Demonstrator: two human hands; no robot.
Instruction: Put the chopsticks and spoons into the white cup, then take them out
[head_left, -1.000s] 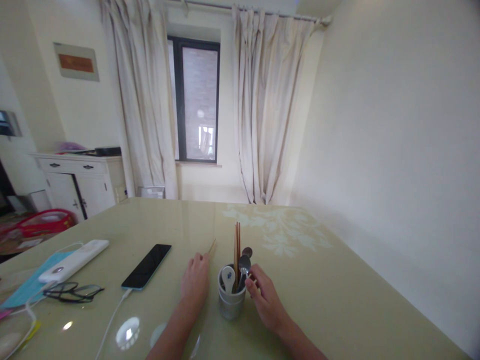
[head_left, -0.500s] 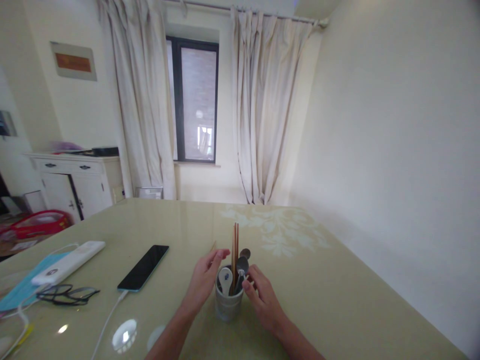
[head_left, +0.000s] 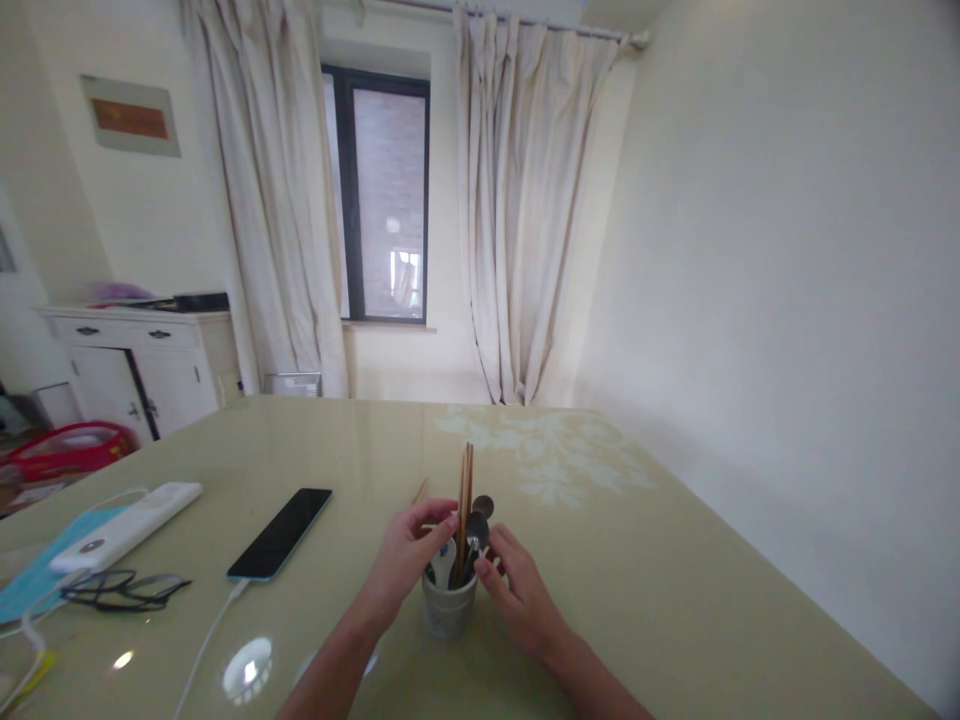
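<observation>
A grey cup [head_left: 448, 612] stands upright on the table and holds chopsticks [head_left: 466, 490], a white spoon with a blue mark [head_left: 444, 562] and two metal spoons, the nearer metal spoon [head_left: 477, 530] below the farther one [head_left: 484, 505]. My left hand [head_left: 403, 552] is at the cup's left, its thumb and fingers apart, fingertips right beside the chopsticks and partly covering the white spoon. On the right, my right hand [head_left: 521, 590] has its fingers curved and parted, with fingertips close to the nearer metal spoon and the rim. Whether either hand touches anything is unclear. Behind my left hand a thin wooden stick [head_left: 420, 490] pokes out.
Left on the glossy table [head_left: 675, 600] lie a phone [head_left: 281, 533] on a white cable, eyeglasses [head_left: 124, 590], a white power bank [head_left: 127, 525] and a blue mask [head_left: 45, 570]. A wall [head_left: 787, 300] borders the right side; curtains [head_left: 525, 220] hang beyond the far edge.
My left hand's fingertips have moved in toward the chopsticks, now covering the white spoon's upper part. My right hand stays beside the spoons. The whole view has shifted slightly.
</observation>
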